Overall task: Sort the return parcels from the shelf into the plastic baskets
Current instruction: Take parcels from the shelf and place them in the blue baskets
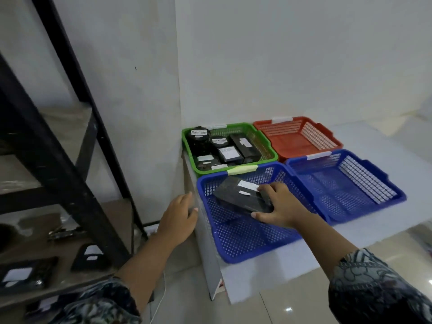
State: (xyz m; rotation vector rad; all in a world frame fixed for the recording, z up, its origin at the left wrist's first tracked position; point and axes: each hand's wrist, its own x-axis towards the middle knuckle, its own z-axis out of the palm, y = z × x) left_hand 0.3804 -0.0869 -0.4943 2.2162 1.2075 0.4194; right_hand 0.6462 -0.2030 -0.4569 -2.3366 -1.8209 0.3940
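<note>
Sleeve (pixel 374 288); right hand (pixel 284 204) round parcel (pixel 238 195) in near blue basket (pixel 233 258); green basket (pixel 233 126) part-filled

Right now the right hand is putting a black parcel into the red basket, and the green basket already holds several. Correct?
Not quite. In the head view the right hand holds the black parcel in the near blue basket, not the red basket, which holds none. The green basket does hold several.

left hand (pixel 180 216) relaxed, right hand (pixel 280 206) clasping.
</note>
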